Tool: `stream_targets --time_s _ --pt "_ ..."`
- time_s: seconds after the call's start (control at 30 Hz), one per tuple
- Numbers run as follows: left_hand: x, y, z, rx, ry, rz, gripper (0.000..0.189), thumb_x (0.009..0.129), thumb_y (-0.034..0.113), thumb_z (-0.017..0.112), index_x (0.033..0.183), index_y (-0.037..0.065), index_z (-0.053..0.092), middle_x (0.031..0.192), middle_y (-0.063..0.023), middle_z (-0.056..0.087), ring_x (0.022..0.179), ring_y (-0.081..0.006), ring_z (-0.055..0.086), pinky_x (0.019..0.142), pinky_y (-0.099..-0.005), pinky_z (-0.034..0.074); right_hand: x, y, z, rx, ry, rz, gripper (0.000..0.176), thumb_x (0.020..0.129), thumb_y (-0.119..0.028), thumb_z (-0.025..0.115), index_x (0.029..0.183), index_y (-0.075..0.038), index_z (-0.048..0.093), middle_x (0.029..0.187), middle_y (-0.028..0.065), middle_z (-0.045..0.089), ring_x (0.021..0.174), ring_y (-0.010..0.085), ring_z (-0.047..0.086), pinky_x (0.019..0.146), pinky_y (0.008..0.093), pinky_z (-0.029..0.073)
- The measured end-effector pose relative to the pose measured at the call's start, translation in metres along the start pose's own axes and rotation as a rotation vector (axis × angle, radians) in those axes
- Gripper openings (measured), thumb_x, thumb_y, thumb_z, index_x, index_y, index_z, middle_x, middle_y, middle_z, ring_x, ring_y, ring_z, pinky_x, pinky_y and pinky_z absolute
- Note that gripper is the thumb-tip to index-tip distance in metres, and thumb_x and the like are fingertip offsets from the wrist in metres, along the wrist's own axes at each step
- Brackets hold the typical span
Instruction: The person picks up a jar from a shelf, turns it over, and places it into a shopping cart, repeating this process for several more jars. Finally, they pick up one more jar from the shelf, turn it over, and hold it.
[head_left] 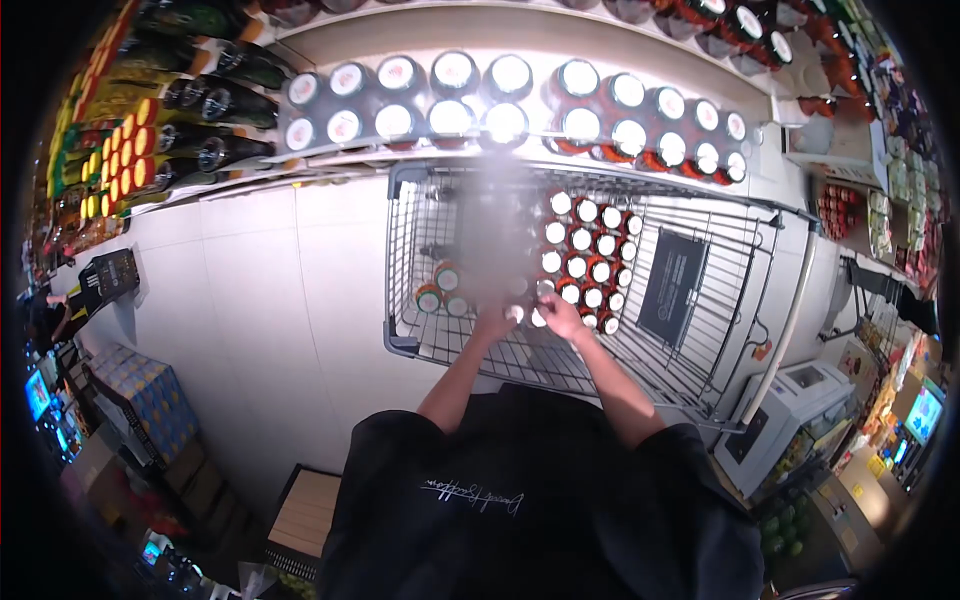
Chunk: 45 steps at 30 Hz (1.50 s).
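Both my hands reach down into a wire shopping cart (pixel 410 250). My left hand (pixel 493 320) and my right hand (pixel 562 317) sit close together over white-lidded jars (pixel 585 265) packed in rows in the cart. Each hand seems closed around a jar lid (pixel 527 315), though the grip is small and partly blurred. A few loose jars (pixel 440 290) with green-rimmed lids lie to the left of my hands on the cart floor. A blurred patch hides the cart's middle above my hands.
A shelf (pixel 420 40) ahead holds rows of white-lidded jars (pixel 500 100). Dark bottles (pixel 200 120) fill shelving at left. Boxes (pixel 140 395) stand on the white tiled floor at lower left. A white machine (pixel 790 400) stands right of the cart.
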<state>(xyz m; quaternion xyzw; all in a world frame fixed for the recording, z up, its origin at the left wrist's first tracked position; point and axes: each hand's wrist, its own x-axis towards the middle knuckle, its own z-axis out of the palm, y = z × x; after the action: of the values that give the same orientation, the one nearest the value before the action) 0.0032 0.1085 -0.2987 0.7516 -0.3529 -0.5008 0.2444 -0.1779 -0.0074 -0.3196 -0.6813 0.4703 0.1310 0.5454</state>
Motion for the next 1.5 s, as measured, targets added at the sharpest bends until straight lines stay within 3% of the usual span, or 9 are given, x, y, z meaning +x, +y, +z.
stream_targets --time_s 0.1,0.4,0.63,0.67,0.8,0.87,1.2,1.47,1.5 --pt "-0.016 0.018 -0.021 0.006 -0.066 -0.163 0.061 0.073 0.025 0.073 0.125 0.004 0.050 0.107 -0.0172 0.065 0.100 -0.0330 0.064 0.086 -0.0408 0.050 -0.019 -0.003 -0.024 0.070 0.010 0.069 0.026 0.092 -0.018 0.059 0.112 -0.002 0.059 0.093 0.0068 0.065 0.082 0.0121 0.061 0.075 0.0291 0.050" --pt "-0.050 0.013 -0.058 0.123 -0.045 0.007 0.056 0.074 0.030 0.074 0.121 0.007 0.055 0.111 -0.0172 0.065 0.107 -0.0335 0.062 0.088 -0.0424 0.050 -0.058 0.006 -0.066 0.146 0.117 0.016 0.020 0.090 -0.017 0.059 0.106 -0.004 0.061 0.084 0.0032 0.064 0.068 0.0098 0.060 0.061 0.0267 0.050" --pt "-0.033 0.099 -0.121 0.165 -0.073 0.189 0.051 0.075 0.038 0.071 0.113 0.006 0.061 0.109 -0.0168 0.066 0.104 -0.0327 0.062 0.090 -0.0414 0.049 -0.078 -0.029 -0.077 0.460 -0.004 0.040 0.025 0.096 -0.019 0.055 0.114 -0.002 0.056 0.091 0.0041 0.063 0.072 0.0110 0.063 0.057 0.0259 0.052" --pt "-0.030 0.119 -0.139 0.172 -0.065 0.203 0.051 0.075 0.038 0.071 0.113 0.006 0.061 0.109 -0.0168 0.066 0.104 -0.0327 0.062 0.090 -0.0414 0.049 -0.088 -0.053 -0.085 0.538 -0.003 0.078 0.024 0.091 -0.017 0.059 0.108 -0.001 0.061 0.094 0.0057 0.066 0.080 0.0131 0.064 0.068 0.0268 0.052" --pt "-0.033 0.244 -0.239 0.520 -0.159 0.327 0.037 0.079 0.035 0.069 0.102 0.006 0.064 0.102 -0.0162 0.067 0.103 -0.0335 0.062 0.087 -0.0428 0.049 -0.090 -0.140 -0.122 0.503 -0.127 0.046 0.025 0.095 -0.026 0.057 0.107 -0.004 0.058 0.088 0.0032 0.064 0.080 0.0123 0.062 0.070 0.0267 0.050" --pt "-0.038 0.302 -0.286 0.581 -0.062 0.408 0.033 0.081 0.032 0.068 0.101 0.006 0.064 0.102 -0.0167 0.067 0.102 -0.0338 0.062 0.085 -0.0431 0.049 -0.067 -0.175 -0.145 0.379 -0.217 -0.259 0.027 0.096 -0.028 0.055 0.106 -0.003 0.058 0.087 0.0032 0.063 0.084 0.0127 0.062 0.072 0.0257 0.050" --pt "0.033 0.437 -0.431 0.492 0.791 0.920 0.023 0.077 0.017 0.070 0.090 0.003 0.057 0.094 -0.0132 0.058 0.089 -0.0321 0.058 0.078 -0.0402 0.047 -0.038 -0.425 -0.253 0.831 -0.196 -0.529 0.047 0.099 -0.035 0.052 0.130 0.001 0.047 0.114 0.0157 0.062 0.101 0.0228 0.065 0.084 0.0316 0.054" --pt "0.096 0.441 -0.456 0.857 0.967 0.726 0.039 0.073 0.029 0.075 0.096 0.002 0.057 0.097 -0.0141 0.060 0.103 -0.0324 0.054 0.087 -0.0460 0.044 0.042 -0.496 -0.255 1.304 -0.287 -0.672 0.049 0.102 -0.032 0.045 0.139 -0.001 0.034 0.140 0.0194 0.040 0.124 0.0365 0.049 0.097 0.0471 0.048" --pt "0.103 0.439 -0.458 0.861 0.971 0.717 0.043 0.073 0.032 0.075 0.097 0.001 0.057 0.098 -0.0151 0.061 0.103 -0.0330 0.056 0.087 -0.0461 0.044 0.048 -0.501 -0.254 1.260 -0.233 -0.645 0.051 0.097 -0.037 0.043 0.136 -0.005 0.043 0.134 0.0150 0.051 0.122 0.0289 0.050 0.102 0.0437 0.041"
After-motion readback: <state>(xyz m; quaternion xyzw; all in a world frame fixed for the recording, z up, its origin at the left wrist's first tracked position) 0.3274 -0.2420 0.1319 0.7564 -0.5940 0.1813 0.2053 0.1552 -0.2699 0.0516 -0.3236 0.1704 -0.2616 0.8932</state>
